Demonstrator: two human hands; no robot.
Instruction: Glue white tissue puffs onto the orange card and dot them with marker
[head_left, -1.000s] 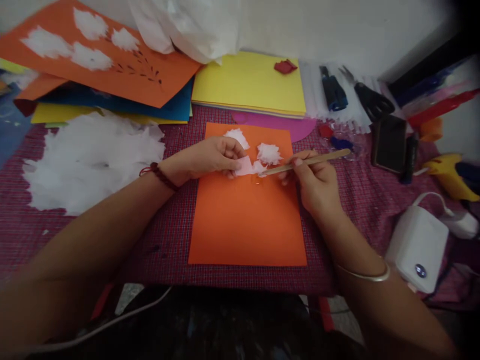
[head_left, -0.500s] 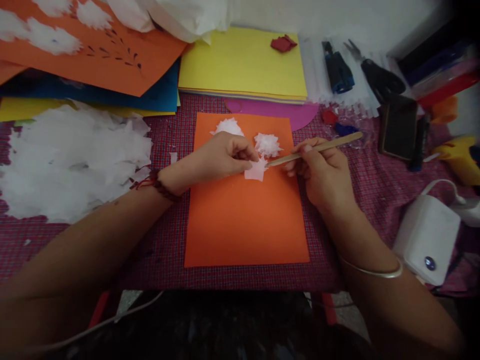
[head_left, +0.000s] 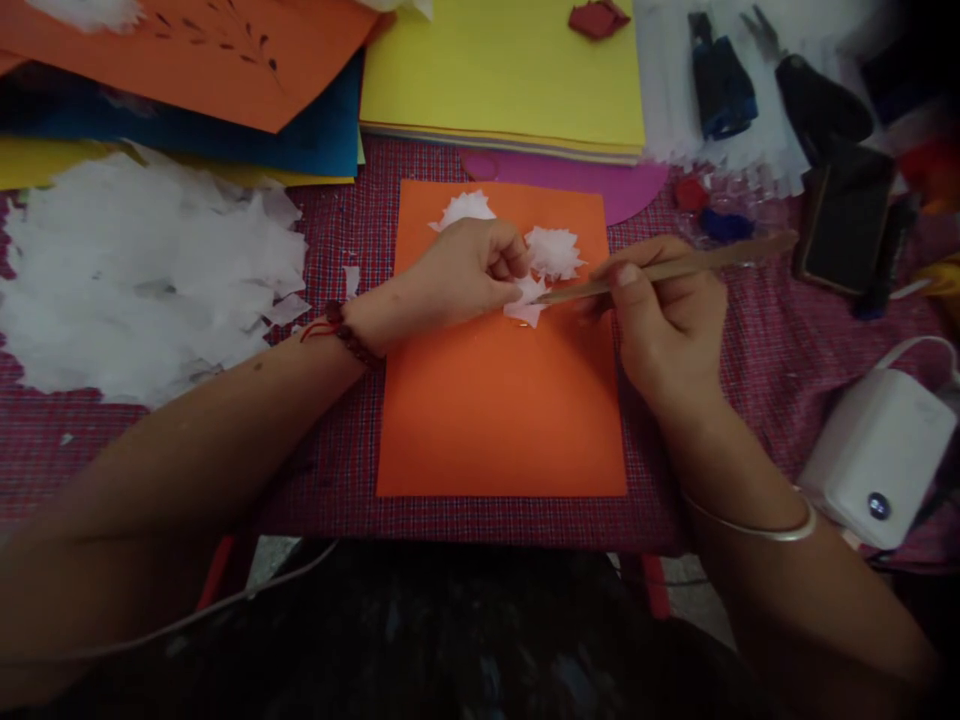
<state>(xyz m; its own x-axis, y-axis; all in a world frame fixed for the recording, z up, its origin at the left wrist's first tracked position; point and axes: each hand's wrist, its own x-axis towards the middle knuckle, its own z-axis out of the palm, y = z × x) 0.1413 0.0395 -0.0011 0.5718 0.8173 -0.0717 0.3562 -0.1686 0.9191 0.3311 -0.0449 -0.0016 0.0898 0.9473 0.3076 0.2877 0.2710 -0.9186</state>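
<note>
An orange sheet (head_left: 501, 410) lies on the checked cloth. Two fluffy white paper clusters sit near its top: one (head_left: 463, 208) partly behind my left hand (head_left: 476, 265), the other (head_left: 555, 252) to the right. My left hand pinches a small white paper piece (head_left: 525, 308) just below them. In my right hand (head_left: 660, 320) is a flat wooden stick (head_left: 694, 262), held like a pencil, its left tip touching the white piece.
At the left is a heap of white paper pieces (head_left: 150, 280). A yellow paper stack (head_left: 502, 75) stands behind the sheet. To the right are scissors (head_left: 821, 95), a dark phone (head_left: 844, 215) and a white device (head_left: 881, 455).
The whole view has shifted, with most things now higher in the picture. The white piece between the hands looks more folded, and the stick's tip remains against it.
</note>
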